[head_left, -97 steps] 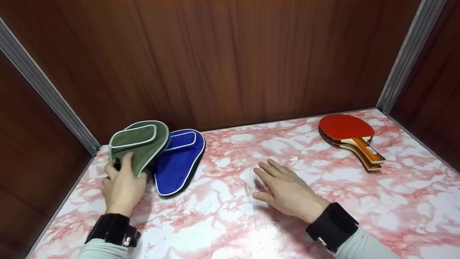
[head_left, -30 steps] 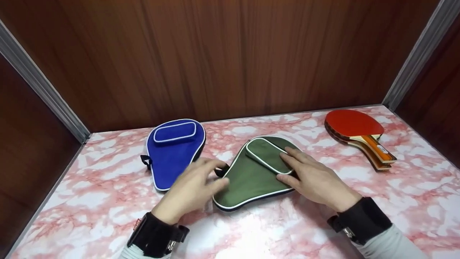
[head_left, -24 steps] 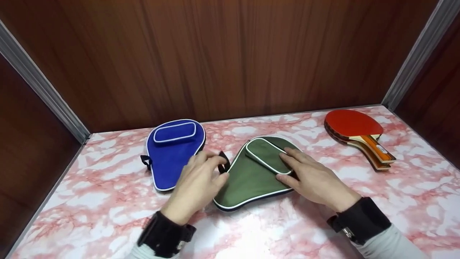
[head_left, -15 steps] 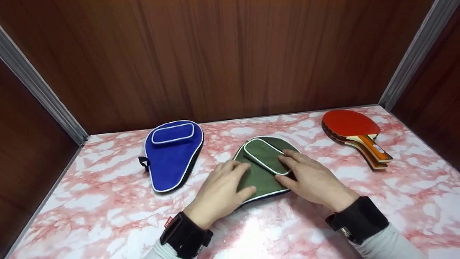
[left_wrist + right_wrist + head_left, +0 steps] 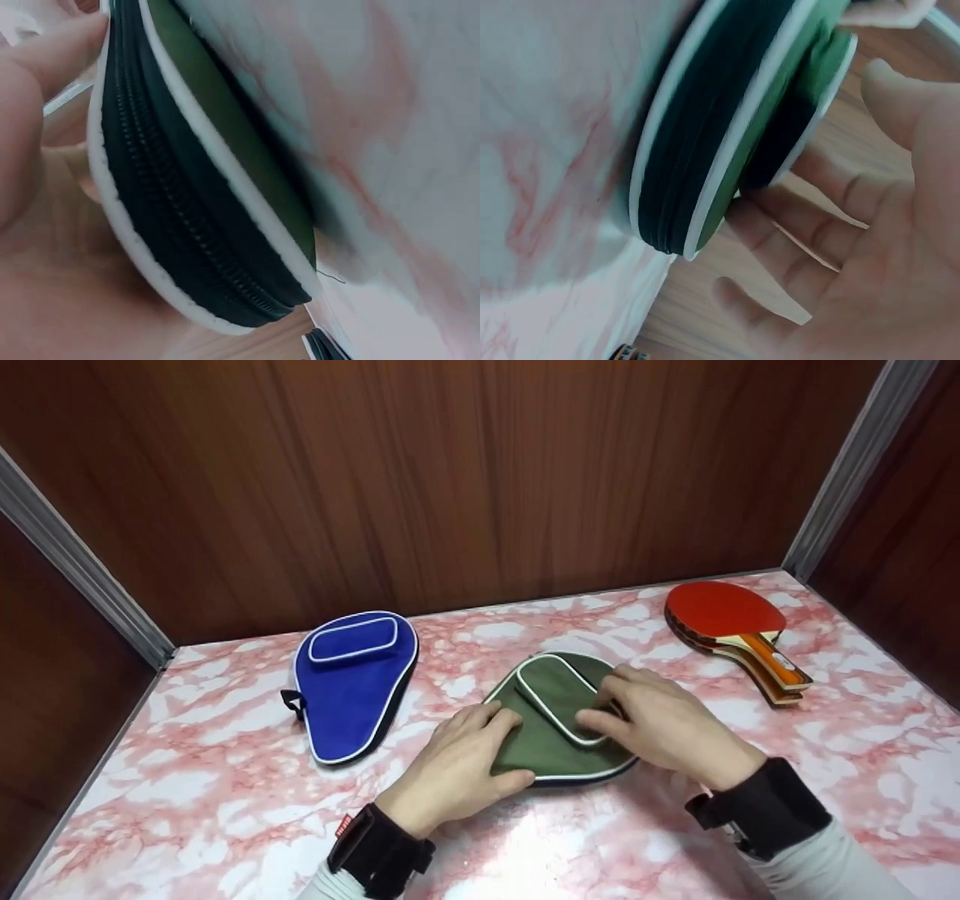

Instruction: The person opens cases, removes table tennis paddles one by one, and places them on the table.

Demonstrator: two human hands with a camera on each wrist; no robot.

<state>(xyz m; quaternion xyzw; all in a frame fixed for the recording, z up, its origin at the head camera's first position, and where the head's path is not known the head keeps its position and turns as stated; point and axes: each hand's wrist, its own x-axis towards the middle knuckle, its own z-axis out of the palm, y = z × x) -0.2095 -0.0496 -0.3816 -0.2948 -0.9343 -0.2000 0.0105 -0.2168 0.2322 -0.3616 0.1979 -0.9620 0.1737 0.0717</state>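
Note:
The green table tennis bat case (image 5: 529, 746), piped in white, lies flat in the middle of the table. My left hand (image 5: 457, 769) rests across its narrow end, the thumb along the near edge and the fingers on top; that end is mostly hidden. In the left wrist view the dark zipped side (image 5: 176, 180) of the case shows beside that hand. My right hand (image 5: 671, 727) touches the right end of the raised pocket (image 5: 559, 697) with bent fingertips. From the right wrist, its thumb (image 5: 892, 97) stands apart from the pocket.
A blue bat case (image 5: 345, 709) with a black loop (image 5: 291, 701) lies at the back left. Two stacked table tennis bats, a red-faced one (image 5: 720, 611) on top, lie at the back right. Wood-grain panels (image 5: 480, 487) wall in the marbled table (image 5: 210, 817).
The green case has come from beside the blue case to the table's middle. My left hand has shifted from its black loop onto its narrow end. My right fingers have bent at the pocket.

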